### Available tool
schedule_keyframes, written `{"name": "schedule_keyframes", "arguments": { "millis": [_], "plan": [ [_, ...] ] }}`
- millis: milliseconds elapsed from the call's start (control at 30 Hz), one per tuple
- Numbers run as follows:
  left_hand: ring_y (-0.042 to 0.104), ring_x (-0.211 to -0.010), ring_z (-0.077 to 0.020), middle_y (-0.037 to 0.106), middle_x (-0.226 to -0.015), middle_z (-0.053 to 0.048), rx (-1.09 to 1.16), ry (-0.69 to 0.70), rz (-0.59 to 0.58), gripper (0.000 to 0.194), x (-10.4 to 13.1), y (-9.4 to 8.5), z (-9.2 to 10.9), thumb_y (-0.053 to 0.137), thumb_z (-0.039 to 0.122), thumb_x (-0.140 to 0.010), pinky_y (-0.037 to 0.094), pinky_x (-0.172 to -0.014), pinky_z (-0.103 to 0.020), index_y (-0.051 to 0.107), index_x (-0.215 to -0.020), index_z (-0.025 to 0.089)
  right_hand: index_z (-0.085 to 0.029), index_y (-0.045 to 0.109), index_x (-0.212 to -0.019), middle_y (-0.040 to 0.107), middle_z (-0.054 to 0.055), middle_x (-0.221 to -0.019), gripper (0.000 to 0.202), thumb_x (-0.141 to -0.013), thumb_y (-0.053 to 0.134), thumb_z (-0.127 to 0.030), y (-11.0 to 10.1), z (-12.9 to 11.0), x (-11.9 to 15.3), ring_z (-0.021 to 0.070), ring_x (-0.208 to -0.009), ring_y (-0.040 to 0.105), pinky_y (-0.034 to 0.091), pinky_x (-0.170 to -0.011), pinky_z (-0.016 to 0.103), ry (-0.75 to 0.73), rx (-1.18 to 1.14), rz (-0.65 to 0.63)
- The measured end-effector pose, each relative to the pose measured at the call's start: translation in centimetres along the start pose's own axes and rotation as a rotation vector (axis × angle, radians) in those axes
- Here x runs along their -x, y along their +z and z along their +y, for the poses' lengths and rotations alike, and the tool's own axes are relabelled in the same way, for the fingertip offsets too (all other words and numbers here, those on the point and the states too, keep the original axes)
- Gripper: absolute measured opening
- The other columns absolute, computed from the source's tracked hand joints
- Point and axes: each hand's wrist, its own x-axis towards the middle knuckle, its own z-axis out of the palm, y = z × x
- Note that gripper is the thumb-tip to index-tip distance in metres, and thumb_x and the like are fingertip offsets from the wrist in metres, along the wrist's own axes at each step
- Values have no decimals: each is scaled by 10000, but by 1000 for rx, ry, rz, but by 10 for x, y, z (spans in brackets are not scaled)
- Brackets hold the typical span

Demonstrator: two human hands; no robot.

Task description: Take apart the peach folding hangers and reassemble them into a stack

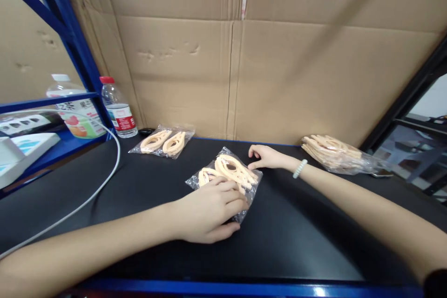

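Note:
My left hand lies over the lower part of a clear plastic bag, palm down, its fingers resting on top and the thumb held apart. Inside the bag are cream-coloured loop-shaped pieces, partly covered by the hand. At the bag's upper right edge is my right hand, with thumb and index finger apart and nothing seen between them. Whether its thumb touches the plastic I cannot tell. A pale beaded bracelet circles the right wrist.
A second bag with two similar loops lies at the back left, near a red-capped bottle. Several loops fill another bag at right. A white cable crosses the black table; cardboard stands behind.

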Motion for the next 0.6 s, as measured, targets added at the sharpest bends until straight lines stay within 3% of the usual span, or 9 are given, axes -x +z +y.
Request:
{"name": "schedule_keyframes", "arguments": {
  "millis": [133, 300, 467, 600],
  "plan": [
    [546, -1152, -276, 654, -1214, -97, -23, 45, -41, 275, -14, -11, -18, 553, 256, -896, 376, -1042, -414, 631, -1155, 206, -173, 595, -975, 543, -31, -750, 441, -668, 827, -390, -4, -3, -44, 130, -625, 501, 383, -567, 225, -47, -1, -101],
    [393, -1352, -336, 483, -1457, -66, 2, 80, -68, 384, -21, -18, -43, 665, 375, -827, 290, -1114, -497, 639, -1205, 316, -173, 628, -995, 581, -19, -758, 494, -608, 863, -371, -7, -12, -78, 132, -611, 499, 379, -542, 227, -113, 7, -179],
    [303, -1414, -345, 377, -1536, -74, 17, 26, -123, 526, -14, -9, -62, 629, 471, -845, 275, -1119, -522, 535, -1341, 325, -158, 657, -947, 617, -6, -716, 357, -670, 830, -302, -8, -19, -82, 148, -618, 539, 393, -562, 238, -141, -6, -153],
    [315, -1416, -307, 419, -1515, -39, 36, -29, -74, 462, -5, -2, -65, 562, 414, -899, 233, -1146, -505, 512, -1354, 351, -140, 652, -947, 668, 50, -814, 214, -848, 681, -327, -11, -21, -69, 175, -716, 600, 434, -648, 263, -127, -38, -6]
  ]
}}
